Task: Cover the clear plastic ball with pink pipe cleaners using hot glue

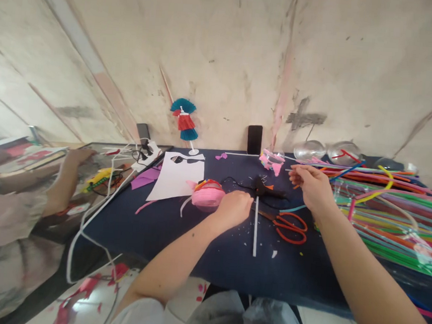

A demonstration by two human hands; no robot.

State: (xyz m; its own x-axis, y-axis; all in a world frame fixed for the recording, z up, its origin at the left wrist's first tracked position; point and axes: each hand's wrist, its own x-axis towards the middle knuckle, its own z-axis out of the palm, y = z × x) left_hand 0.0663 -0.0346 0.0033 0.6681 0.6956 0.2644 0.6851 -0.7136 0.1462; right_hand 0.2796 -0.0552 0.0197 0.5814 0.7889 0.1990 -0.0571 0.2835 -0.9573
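Note:
My left hand [234, 208] is closed over the middle of the dark table, its fingertips pressed together; whatever they hold is hidden. Just right of it lies a black glue gun [269, 191] with a long white glue stick [256, 230] pointing toward me. Scissors with orange-red handles [291, 227] rest beyond the stick, blades toward my left hand. My right hand [309, 184] is raised at the right, fingers pinched on something too small to name. Left of my left hand sits a pink roll [208, 197] with a rainbow-coloured piece on top. A pink decorated piece [272, 161] stands near my right fingertips.
White paper [179, 179] with cut-outs and purple sheets [145, 177] lie at left. A paper-skirted figure [185, 122] and a phone [254, 139] stand by the wall. Packs of coloured pipe cleaners [394, 221] cover the right. A co-worker's arm [65, 180] is at far left.

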